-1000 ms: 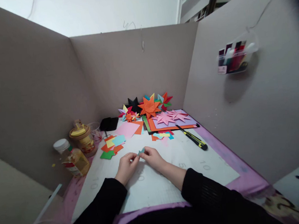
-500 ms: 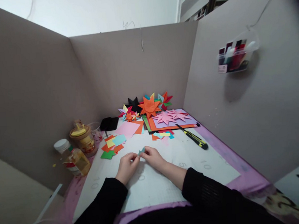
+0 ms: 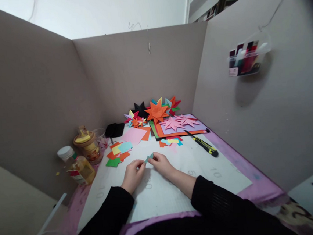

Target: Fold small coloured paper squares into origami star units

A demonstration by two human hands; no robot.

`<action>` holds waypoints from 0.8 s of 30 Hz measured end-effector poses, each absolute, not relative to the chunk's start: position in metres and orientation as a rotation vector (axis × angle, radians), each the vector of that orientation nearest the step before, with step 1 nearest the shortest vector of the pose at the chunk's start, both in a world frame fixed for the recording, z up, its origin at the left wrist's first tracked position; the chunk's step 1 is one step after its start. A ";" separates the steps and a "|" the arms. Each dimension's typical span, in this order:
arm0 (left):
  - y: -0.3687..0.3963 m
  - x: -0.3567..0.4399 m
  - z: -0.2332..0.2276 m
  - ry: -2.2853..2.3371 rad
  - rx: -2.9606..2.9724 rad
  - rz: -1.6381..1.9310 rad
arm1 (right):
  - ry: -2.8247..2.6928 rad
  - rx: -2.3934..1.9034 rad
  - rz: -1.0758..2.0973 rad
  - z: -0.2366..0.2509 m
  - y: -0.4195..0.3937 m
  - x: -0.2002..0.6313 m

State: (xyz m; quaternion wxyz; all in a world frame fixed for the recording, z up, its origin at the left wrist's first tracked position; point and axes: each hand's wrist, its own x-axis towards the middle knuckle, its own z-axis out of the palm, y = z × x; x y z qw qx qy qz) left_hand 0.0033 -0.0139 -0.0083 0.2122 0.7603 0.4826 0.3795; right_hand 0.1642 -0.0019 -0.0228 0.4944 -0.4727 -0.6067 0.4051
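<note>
Between both hands is a small folded piece of light blue paper (image 3: 149,157), partly covered by fingers. My left hand (image 3: 133,174) pinches its left end with thumb and fingertips. On the right end, my right hand (image 3: 162,164) is closed in a pinch too. Both hands are just above the white board (image 3: 164,198). Cut squares of colored paper (image 3: 118,153) lie ahead of my left hand, among them a green piece (image 3: 113,162). Beyond my right hand are narrow paper scraps (image 3: 172,141) in several colors.
A yellow-black utility knife (image 3: 205,146) lies at the right. Folded paper stars (image 3: 156,112) stand at the back, and pink stars (image 3: 173,123) rest on stacked sheets. A bottle (image 3: 79,167) and a lidded cup (image 3: 89,148) stand left. Grey panels (image 3: 146,66) enclose the table.
My right hand has shifted slightly, and a bit more of the light blue paper shows between the hands. The left hand keeps almost the same place.
</note>
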 end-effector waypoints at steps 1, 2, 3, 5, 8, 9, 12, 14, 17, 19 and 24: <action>-0.014 0.003 -0.008 1.341 2.114 1.061 | -1.470 -1.144 0.985 -0.023 -0.002 0.164; -0.014 0.004 -0.008 1.342 2.116 1.066 | -1.469 -1.143 0.988 -0.023 -0.002 0.164; -0.014 0.004 -0.009 1.342 2.118 1.070 | -1.465 -1.146 0.988 -0.023 -0.002 0.164; -0.013 0.004 -0.009 1.342 2.122 1.076 | -1.456 -1.155 0.983 -0.024 -0.001 0.165; -0.012 0.003 -0.010 1.347 2.122 1.081 | -1.419 -1.183 0.960 -0.025 0.001 0.166; -0.011 0.002 -0.010 1.351 2.119 1.083 | -1.404 -1.194 0.952 -0.026 0.002 0.167; -0.010 0.000 -0.010 1.366 2.111 1.089 | -1.366 -1.222 0.933 -0.026 0.003 0.170; -0.010 -0.001 -0.009 1.372 2.110 1.098 | -1.360 -1.218 0.933 -0.026 0.004 0.170; -0.011 -0.001 -0.007 1.386 2.098 1.129 | -1.385 -1.211 0.928 -0.025 0.003 0.169; -0.011 0.000 -0.007 1.395 2.082 1.159 | -1.414 -1.216 0.924 -0.026 0.002 0.168; -0.011 0.001 -0.008 1.344 2.152 1.115 | -1.463 -1.194 0.932 -0.027 0.001 0.167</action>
